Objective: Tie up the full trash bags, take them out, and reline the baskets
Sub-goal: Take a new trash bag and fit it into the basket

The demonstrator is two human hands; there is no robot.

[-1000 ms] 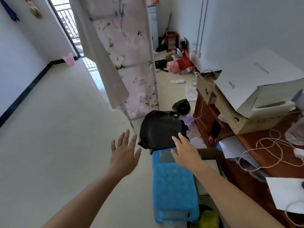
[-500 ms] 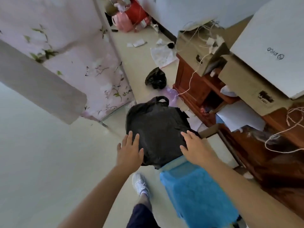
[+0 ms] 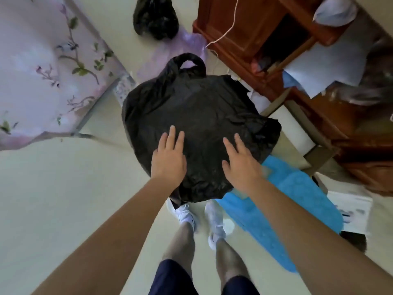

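Hands point(image 3: 169, 165) point(image 3: 242, 168) open, flat over black bag point(image 3: 202, 107)

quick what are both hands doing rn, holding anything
Left hand: open, fingers straight, over the black trash bag, gripping nothing.
Right hand: open, fingers spread, over the same bag, gripping nothing.

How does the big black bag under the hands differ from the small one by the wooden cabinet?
The big black bag is far larger than the small black bag. The big one spreads wide, handle loop showing; the small one is bunched in a lump. The left hand and right hand, fingers straight, are over the big one; none at the small one. Both are black plastic.
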